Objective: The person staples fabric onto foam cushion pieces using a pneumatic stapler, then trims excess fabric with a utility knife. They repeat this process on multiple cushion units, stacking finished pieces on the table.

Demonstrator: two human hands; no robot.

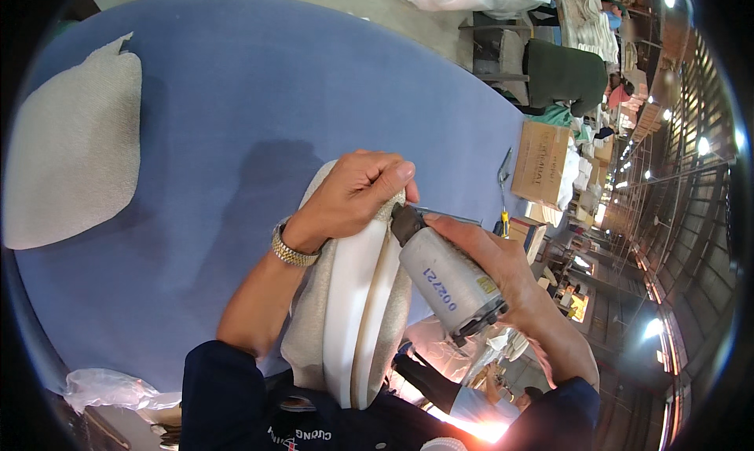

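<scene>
A padded piece (pixel 306 341) stands on edge against my body, with beige woven fabric on its outside, white foam and a thin tan edge inside. My left hand (pixel 353 196), a metal watch on its wrist, is closed on the fabric at the piece's far end. My right hand (pixel 499 266) grips a grey metal staple gun (pixel 448 282). Its dark nose meets the fabric edge right beside my left fingers. The nose tip is partly hidden, so I cannot tell whether it presses in.
A blue-covered table (pixel 236 74) spreads ahead. Another beige padded piece (pixel 86 144) lies at its left. Near the right edge are a metal hand tool (pixel 504 168) and a yellow-handled tool (pixel 504 225). Beyond stand a cardboard box (pixel 540 162) and a person in dark green (pixel 565 74).
</scene>
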